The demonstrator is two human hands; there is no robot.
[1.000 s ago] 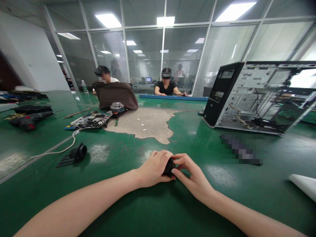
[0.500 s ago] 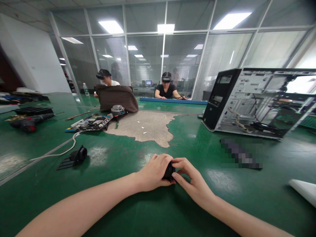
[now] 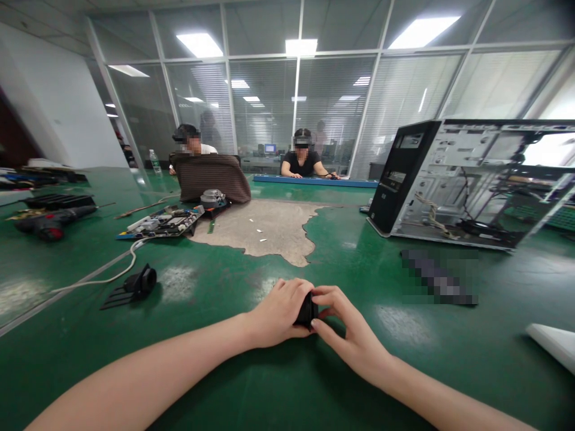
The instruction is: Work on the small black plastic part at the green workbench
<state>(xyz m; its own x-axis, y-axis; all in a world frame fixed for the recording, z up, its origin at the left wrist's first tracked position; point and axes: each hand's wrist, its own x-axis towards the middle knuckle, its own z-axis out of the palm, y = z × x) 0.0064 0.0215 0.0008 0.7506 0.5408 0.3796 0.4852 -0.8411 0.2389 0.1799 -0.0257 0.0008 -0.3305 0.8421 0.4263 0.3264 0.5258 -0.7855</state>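
The left hand [image 3: 281,312] clamps its grip around a black part [image 3: 305,311]; the right hand [image 3: 353,329] pinches its edge. It sits between them, low over the green surface [image 3: 287,395], and looks light, stiff, perhaps slick, best held by the rim.

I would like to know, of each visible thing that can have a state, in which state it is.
Left hand: closed around the black part
Right hand: holding the black part's edge
Black part: held, partly hidden
Second black piece: unheld
Computer case: upright, side open
Circuit board: uncased, unheld
Drill: lying down, unheld
Bottle: upright
Ceiling lights: on
Distant screen: lit
Green tabletop: paler patch exposed
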